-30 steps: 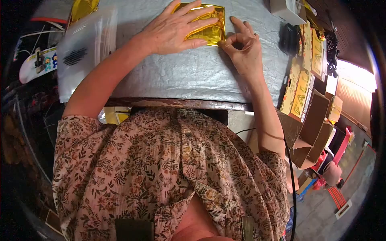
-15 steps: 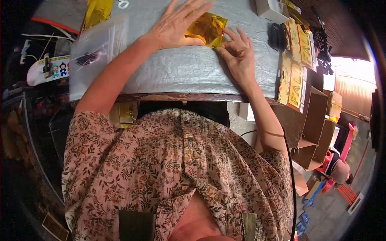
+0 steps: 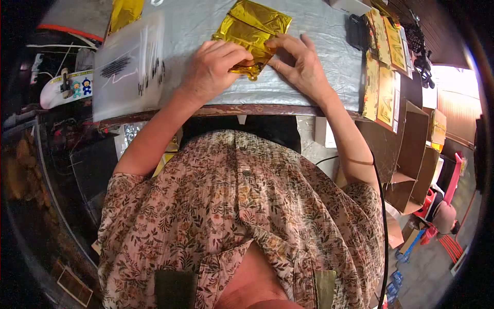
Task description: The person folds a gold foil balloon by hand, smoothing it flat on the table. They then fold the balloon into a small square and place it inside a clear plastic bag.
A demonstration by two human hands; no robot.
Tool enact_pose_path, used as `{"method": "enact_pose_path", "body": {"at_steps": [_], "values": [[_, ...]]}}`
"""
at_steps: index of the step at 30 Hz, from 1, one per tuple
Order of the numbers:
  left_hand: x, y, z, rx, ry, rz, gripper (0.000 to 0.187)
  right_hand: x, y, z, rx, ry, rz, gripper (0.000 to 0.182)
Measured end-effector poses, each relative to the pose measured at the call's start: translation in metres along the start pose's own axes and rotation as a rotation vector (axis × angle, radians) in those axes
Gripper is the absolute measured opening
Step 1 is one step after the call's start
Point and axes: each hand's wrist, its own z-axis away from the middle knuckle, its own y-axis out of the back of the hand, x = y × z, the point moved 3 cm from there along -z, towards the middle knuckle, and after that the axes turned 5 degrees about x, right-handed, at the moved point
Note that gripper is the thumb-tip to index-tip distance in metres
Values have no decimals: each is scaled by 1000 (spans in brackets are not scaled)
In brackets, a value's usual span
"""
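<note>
A folded sheet of shiny gold foil (image 3: pixel 253 26) lies on the silver-covered table (image 3: pixel 288 87), its near edge lifted. My left hand (image 3: pixel 213 69) curls over the foil's near left corner and grips it. My right hand (image 3: pixel 298 62) pinches the near right edge of the same foil between thumb and fingers. Both hands meet at the foil's near edge, close to the table's front rim.
A stack of clear plastic bags (image 3: pixel 131 62) lies at the left of the table. Another gold foil piece (image 3: pixel 123 10) sits at the far left. Yellow printed cards (image 3: pixel 386 77) line the right edge, with open cardboard boxes (image 3: pixel 411 154) beside it. A black object (image 3: pixel 356 31) rests far right.
My left hand went from lying flat on the foil to gripping its near edge. Both hands drew closer to me, and the foil now looks looser and partly lifted.
</note>
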Motion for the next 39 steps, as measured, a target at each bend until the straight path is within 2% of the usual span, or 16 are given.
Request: {"method": "enact_pose_path", "body": {"at_steps": [2,9,18,21,26,39], "values": [[0,-3,1,17,29,62,29,1,0,1,4,-9,-19,36],[0,-6,1,34,49,113,30,1,0,-1,0,47,-41,20],[-3,-3,-1,93,166,239,21,-2,-1,-4,-1,24,-21,11],[-12,-5,-4,123,209,316,21,-4,-1,-6,0,13,-16,10],[-24,-13,-3,66,385,368,27,-7,0,-8,-27,-26,-23,11],[-31,-18,-7,-61,545,309,34,-13,-15,-14,54,-145,6,13]]}}
